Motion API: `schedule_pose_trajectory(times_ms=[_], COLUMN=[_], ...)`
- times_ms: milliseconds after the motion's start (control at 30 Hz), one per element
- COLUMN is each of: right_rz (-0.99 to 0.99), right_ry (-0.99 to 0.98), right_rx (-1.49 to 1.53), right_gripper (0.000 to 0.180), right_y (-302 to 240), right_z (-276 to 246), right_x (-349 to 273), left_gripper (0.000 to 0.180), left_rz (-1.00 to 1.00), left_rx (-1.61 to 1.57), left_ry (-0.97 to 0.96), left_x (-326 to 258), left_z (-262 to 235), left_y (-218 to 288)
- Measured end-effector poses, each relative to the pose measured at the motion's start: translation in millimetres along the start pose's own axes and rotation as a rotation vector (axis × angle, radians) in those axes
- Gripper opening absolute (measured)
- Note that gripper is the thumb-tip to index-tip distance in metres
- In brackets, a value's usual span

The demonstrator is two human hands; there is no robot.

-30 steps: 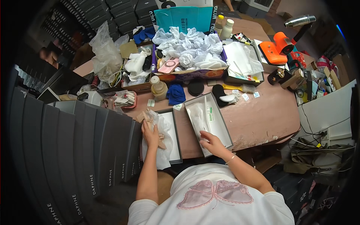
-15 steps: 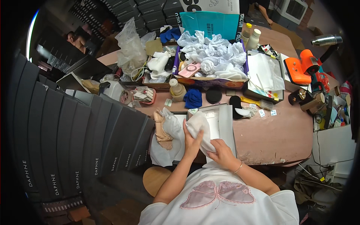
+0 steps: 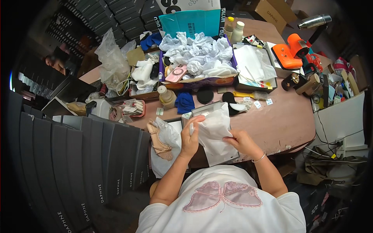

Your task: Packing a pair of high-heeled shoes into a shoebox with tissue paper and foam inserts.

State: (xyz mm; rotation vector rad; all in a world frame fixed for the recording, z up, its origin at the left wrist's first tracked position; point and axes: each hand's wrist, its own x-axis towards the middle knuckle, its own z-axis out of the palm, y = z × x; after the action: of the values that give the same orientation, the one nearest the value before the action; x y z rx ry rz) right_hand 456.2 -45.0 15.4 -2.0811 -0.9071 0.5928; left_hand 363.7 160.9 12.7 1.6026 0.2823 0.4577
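Observation:
A sheet of white tissue paper (image 3: pixel 213 130) is spread between my hands, over an open grey shoebox (image 3: pixel 200 109) whose inside it mostly hides. My left hand (image 3: pixel 189 138) grips the paper's left side, fingers stretched along it. On the right, my right hand (image 3: pixel 244 143) pinches the paper's edge between thumb and fingers. Any item under or inside the paper cannot be seen. Left of my left hand lies a beige strappy sandal (image 3: pixel 158 141) with sparkling straps, resting on crumpled white tissue (image 3: pixel 169 130) in the other part of the box.
Stacked dark grey shoeboxes (image 3: pixel 93 155) rise at my left. Beyond the box are a blue cloth (image 3: pixel 184 103), a round black tin (image 3: pixel 205 95), a yellow-handled brush (image 3: pixel 248 94) and a carton of crumpled paper (image 3: pixel 206 80). An orange device (image 3: pixel 287 56) stands at the far right.
The bundled white paper has been opened out into a broad sheet over the box. My right hand has moved right, away from my left. The whole view has shifted a little.

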Motion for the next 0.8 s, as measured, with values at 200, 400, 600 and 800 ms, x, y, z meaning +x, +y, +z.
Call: schedule_pose_trajectory(times_ms=[200,400,600,800], right_rz=[-0.153,-0.287,-0.238,-0.275], right_ry=[0.068,-0.043,-0.149,-0.099], right_rx=[-0.041,-0.15,-0.426,-0.36], right_gripper=[0.024,0.029,0.031,0.032], right_y=[-52.1,-76.0,-75.7,-65.8], right_z=[-49.7,-68.8,-65.5,-66.4], right_x=[-7.0,5.9,12.7,22.6], left_gripper=[0.032,0.034,0.026,0.035], left_rz=[0.406,0.307,0.319,0.212], left_rx=[0.386,0.107,0.13,-0.137], left_ry=[-0.187,-0.127,-0.136,-0.058], left_x=[6.4,21.3,18.1,16.6], left_z=[21.0,19.1,12.1,16.6], left_y=[61.3,71.8,82.5,91.8])
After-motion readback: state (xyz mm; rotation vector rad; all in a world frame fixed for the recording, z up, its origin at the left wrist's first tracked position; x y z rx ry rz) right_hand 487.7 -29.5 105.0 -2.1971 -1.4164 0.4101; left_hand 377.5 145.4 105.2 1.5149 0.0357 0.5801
